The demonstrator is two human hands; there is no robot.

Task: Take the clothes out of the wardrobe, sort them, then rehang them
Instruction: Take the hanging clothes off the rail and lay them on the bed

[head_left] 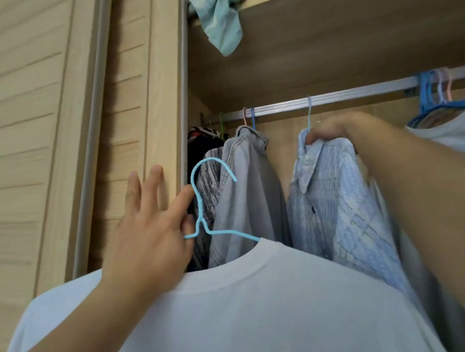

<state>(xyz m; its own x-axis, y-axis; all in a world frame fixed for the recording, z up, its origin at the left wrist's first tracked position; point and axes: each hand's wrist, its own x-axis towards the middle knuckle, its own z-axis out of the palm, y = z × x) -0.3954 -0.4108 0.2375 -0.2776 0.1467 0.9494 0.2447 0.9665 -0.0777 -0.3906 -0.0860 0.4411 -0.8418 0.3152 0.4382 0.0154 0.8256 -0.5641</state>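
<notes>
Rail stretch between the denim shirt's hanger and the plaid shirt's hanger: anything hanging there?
Nothing: in the head view the rail is bare between the denim shirt and the plaid shirt, which the right hand grips.

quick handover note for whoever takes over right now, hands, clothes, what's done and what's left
Left hand: pinching the blue hanger carrying the white t-shirt, off the rail.
Right hand: gripping the collar of the checked blue shirt, which hangs on the rail.
Done: denim shirt and darker clothes hang at the left end.
Left: hook the t-shirt onto the rail, probably in the gap between the two shirts.
</notes>
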